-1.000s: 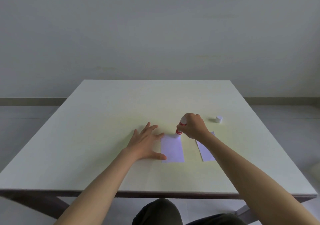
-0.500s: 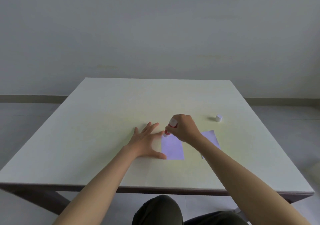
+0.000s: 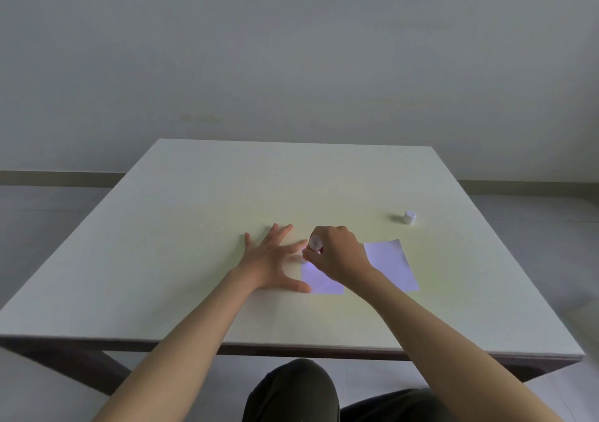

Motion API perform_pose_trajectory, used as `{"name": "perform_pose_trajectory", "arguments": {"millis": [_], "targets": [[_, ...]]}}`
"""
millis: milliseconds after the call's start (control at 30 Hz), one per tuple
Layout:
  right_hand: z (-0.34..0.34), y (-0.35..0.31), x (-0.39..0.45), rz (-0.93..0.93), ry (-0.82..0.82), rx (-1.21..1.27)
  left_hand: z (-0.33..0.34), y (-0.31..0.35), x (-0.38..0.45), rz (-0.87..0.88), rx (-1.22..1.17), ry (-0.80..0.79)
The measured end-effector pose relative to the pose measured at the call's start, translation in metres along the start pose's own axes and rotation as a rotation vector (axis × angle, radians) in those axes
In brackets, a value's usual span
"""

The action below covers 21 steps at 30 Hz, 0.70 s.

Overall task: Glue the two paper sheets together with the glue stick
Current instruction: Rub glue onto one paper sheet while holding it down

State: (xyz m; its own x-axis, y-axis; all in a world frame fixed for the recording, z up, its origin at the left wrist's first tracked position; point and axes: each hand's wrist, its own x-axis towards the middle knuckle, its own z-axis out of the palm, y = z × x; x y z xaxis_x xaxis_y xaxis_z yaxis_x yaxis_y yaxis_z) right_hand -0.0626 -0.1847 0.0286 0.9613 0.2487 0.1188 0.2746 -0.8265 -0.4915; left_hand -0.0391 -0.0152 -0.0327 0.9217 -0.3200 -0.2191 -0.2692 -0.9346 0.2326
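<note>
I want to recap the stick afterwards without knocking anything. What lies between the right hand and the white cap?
Only bare table: in the head view nothing lies between the right hand and the white cap. The second paper sheet lies nearer, off that line.

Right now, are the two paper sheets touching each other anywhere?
Apart. The head view shows bare table between the left sheet and the right sheet near their front corners; farther back the right hand covers the space between them.

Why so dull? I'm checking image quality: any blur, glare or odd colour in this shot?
Head view: dim, flat light with no glare; the table has a yellowish centre cast; both paper sheets look bluish-violet; the glue stick in the right hand is smeared; the cap casts a soft shadow leftward.
</note>
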Motion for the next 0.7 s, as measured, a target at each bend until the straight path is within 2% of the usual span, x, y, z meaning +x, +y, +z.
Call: {"name": "perform_pose_trajectory", "arguments": {"millis": [333, 500, 700], "targets": [[-0.005, 0.002, -0.026, 0.001, -0.081, 0.074, 0.0, 0.002, 0.0, -0.018, -0.003, -0.007], [-0.017, 0.015, -0.024, 0.106, -0.067, 0.169, 0.002, 0.001, 0.001, -0.021, 0.016, -0.013], [-0.031, 0.033, -0.026, 0.195, -0.026, 0.165, 0.002, 0.001, 0.002, -0.003, 0.017, -0.001]]}}
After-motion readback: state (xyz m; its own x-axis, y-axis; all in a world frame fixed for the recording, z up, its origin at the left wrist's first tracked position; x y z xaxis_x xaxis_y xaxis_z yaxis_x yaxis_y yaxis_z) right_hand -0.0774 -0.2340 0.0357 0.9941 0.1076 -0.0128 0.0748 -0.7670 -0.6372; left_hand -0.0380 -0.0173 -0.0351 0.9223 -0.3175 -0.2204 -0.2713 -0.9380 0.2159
